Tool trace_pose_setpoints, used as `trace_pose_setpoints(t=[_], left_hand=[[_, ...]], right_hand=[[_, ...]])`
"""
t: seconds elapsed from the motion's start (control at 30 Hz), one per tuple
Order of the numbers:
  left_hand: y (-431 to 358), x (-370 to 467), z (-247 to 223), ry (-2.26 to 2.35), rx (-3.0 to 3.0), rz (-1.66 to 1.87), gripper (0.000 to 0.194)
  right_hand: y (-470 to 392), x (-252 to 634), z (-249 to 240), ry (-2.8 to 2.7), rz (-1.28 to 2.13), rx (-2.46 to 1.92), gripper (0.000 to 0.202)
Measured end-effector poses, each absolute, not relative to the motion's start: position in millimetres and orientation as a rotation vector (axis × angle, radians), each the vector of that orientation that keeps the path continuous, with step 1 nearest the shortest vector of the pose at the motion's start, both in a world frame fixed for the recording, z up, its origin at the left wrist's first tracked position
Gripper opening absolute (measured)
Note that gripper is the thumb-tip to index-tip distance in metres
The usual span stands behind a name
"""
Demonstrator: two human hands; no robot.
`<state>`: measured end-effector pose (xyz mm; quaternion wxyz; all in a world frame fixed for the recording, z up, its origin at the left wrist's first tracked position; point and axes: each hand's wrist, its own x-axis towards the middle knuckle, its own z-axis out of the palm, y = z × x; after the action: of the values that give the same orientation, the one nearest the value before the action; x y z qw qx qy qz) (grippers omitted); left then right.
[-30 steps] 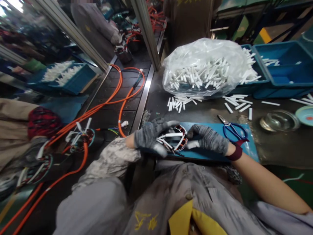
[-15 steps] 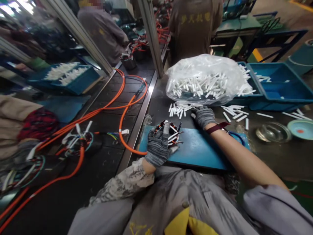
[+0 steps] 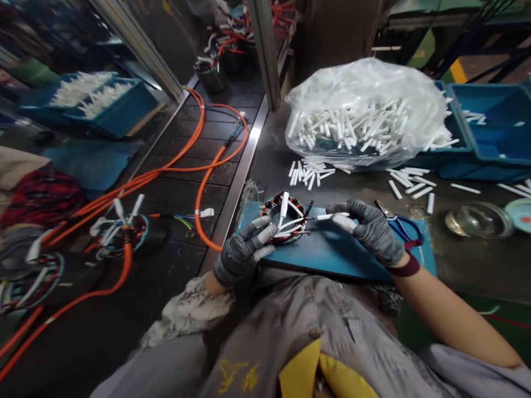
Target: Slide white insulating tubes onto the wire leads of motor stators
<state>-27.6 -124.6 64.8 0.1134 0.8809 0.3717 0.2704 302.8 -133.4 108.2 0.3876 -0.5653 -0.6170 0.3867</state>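
Observation:
A ring-shaped motor stator [image 3: 269,207] with copper windings and white-sleeved leads lies on a blue mat [image 3: 332,251]. My left hand [image 3: 246,246], in a grey glove, is at its near left edge; the fingers are extended, thumb apart, and the fingertips seem to touch the rim. To the right of the stator, my gloved right hand [image 3: 365,226] pinches a short white sleeve [image 3: 324,217] between thumb and fingers, pointing at the dark lead ends. Blue-handled scissors [image 3: 404,229] lie just beyond that hand, partly hidden by it.
Loose white sleeves [image 3: 309,172] lie behind the mat, before a clear plastic bag [image 3: 365,116] full of them. Blue bins [image 3: 493,152] stand right, near a glass dish [image 3: 477,220]. Orange cables [image 3: 166,168] and another stator [image 3: 124,226] occupy the left conveyor, where a co-worker's gloved hand [image 3: 19,249] shows.
My right hand has come back from the loose sleeves towards the stator, now with a white sleeve in it. My left hand has drawn off the stator's top to its near left edge.

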Motion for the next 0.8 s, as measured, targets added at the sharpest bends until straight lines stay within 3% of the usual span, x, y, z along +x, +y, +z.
trace_pose_setpoints(t=[0.4, 0.63, 0.8], left_hand=[[-116, -31, 78, 0.845, 2.547, 0.758, 0.05], [-108, -36, 76, 0.72, 2.505, 0.684, 0.057], [-97, -25, 86, 0.624, 2.512, 0.607, 0.052]], right_hand=[[-123, 310, 107, -1.584, 1.128, -1.331, 0.04], [-118, 284, 105, -2.068, 0.788, -1.31, 0.049], [-112, 274, 97, -1.856, 1.356, -1.344, 0.063]])
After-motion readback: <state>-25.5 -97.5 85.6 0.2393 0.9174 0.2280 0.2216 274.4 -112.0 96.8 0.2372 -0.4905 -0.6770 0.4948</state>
